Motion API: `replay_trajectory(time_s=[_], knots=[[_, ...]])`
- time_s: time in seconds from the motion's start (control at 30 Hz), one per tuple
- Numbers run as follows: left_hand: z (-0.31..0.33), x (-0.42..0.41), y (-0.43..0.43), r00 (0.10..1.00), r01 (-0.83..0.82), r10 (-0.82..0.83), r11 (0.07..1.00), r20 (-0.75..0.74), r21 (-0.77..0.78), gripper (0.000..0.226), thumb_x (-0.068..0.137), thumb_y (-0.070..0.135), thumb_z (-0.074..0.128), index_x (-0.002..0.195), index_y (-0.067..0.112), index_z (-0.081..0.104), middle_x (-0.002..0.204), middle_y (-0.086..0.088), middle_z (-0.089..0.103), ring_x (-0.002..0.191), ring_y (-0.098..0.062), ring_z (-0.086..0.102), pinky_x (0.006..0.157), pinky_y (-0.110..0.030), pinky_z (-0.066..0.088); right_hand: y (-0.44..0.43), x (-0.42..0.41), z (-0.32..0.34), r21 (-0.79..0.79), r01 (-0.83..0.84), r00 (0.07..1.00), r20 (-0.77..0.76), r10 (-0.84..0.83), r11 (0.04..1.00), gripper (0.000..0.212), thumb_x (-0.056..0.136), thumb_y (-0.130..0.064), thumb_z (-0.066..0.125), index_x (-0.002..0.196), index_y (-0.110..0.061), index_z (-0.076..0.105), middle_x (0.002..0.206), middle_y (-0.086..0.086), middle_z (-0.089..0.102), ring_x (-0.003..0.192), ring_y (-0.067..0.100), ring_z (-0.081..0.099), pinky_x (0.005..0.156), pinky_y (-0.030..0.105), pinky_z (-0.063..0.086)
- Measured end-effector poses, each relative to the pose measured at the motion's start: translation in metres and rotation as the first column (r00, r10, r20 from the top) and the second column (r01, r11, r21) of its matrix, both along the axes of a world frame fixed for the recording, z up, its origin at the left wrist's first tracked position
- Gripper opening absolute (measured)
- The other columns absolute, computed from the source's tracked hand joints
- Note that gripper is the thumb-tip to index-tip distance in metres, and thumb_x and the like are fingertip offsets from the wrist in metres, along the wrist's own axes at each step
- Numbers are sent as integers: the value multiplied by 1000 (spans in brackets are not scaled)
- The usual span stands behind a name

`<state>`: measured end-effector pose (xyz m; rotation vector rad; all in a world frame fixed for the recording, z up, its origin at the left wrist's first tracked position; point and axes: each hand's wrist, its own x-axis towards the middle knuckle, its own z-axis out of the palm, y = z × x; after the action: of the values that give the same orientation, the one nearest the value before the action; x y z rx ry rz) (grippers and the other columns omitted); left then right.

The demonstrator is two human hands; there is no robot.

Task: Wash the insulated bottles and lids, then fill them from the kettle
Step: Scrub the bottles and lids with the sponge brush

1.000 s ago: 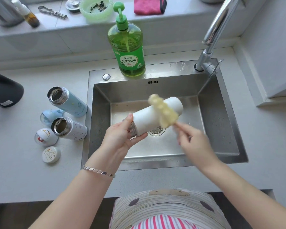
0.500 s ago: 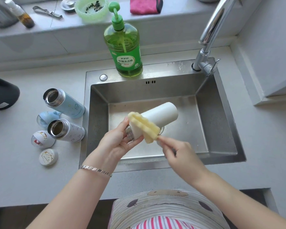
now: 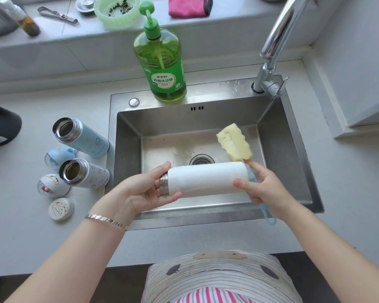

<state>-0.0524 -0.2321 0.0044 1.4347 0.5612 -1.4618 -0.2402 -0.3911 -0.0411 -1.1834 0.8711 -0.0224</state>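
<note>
A grey bench [image 3: 31,237] goes around a steel sink [image 3: 127,149], and a person stands at its front edge. At the back right corner of the sink stands a chrome faucet [image 3: 278,33]; its spout leaves the picture at the top. On the back rim stands a green dish soap bottle [image 3: 162,68] with a pump. The white insulated bottle [image 3: 206,179] is held on its side above the front part of the sink, its steel mouth to the left and no lid on it. The left hand [image 3: 138,193] grips the mouth end, with the thumb under it and the fingers over it. The right hand [image 3: 265,186] clasps the bottom end, the thumb on the front, and the same hand also holds the pale blue handle of a sponge brush [image 3: 234,142], whose yellow sponge head points up and back over the sink, apart from the bottle. Left of the sink, on the bench, stand a light blue bottle [image 3: 83,138] and a white printed bottle [image 3: 85,174], both open, one behind the other. Just beside them lie three lids: a blue lid [image 3: 57,155], a white lid with red print [image 3: 50,185] and a flat white lid [image 3: 60,208]. A dark object [image 3: 0,125] is cut by the left edge. On the ledge [image 3: 53,40] behind lie a pink cloth [image 3: 188,6] and a green bowl [image 3: 118,9].
</note>
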Motion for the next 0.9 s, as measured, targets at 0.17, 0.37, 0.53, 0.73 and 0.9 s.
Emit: replay_trajectory(time_s=[0.17, 0.37, 0.53, 0.73, 0.9], knots=[[-10, -7, 3, 933, 195, -159, 977, 323, -81, 29, 92, 31, 53, 102, 5, 60, 94, -11, 65, 87, -23, 64, 67, -32, 60, -1, 3, 1, 24, 120, 993, 0, -120, 992, 49, 62, -22, 76, 108, -20, 61, 57, -8, 48, 40, 4, 26, 36, 17, 21], [-18, -27, 23, 678, 414, -148, 886, 720, -208, 24, 82, 6, 63, 104, 15, 64, 97, 2, 72, 93, -10, 66, 82, -21, 52, -7, 13, 8, 26, 239, 970, -54, -237, 971, 51, 62, -47, 66, 102, -16, 62, 72, 1, 39, 50, 9, 23, 36, 16, 19], [-27, -41, 22, 793, 104, 57, 968, 607, -228, 18, 86, 2, 58, 98, 13, 66, 93, -1, 72, 90, -17, 67, 78, -29, 57, -6, 8, 9, -612, 27, 966, -187, -178, 790, 29, 98, -33, 39, 108, -16, 59, 70, -5, 57, 54, 8, 42, 55, 25, 33], [-20, -46, 8, 799, -13, 165, 966, 579, -257, 16, 89, 4, 55, 103, 4, 64, 99, -8, 68, 95, -23, 64, 81, -35, 57, 54, 9, 23, -690, -228, 974, -162, 161, 687, 25, 97, -17, 43, 111, -14, 64, 50, -11, 45, 47, 9, 38, 53, 26, 29], [-10, -43, 3, 793, -2, 188, 952, 579, -306, 21, 91, 3, 52, 108, -3, 61, 94, -8, 68, 87, -19, 65, 77, -35, 58, 35, 13, 20, -634, -37, 989, -132, -61, 773, 23, 96, -16, 45, 103, -13, 67, 44, -11, 44, 47, 6, 39, 48, 17, 29]])
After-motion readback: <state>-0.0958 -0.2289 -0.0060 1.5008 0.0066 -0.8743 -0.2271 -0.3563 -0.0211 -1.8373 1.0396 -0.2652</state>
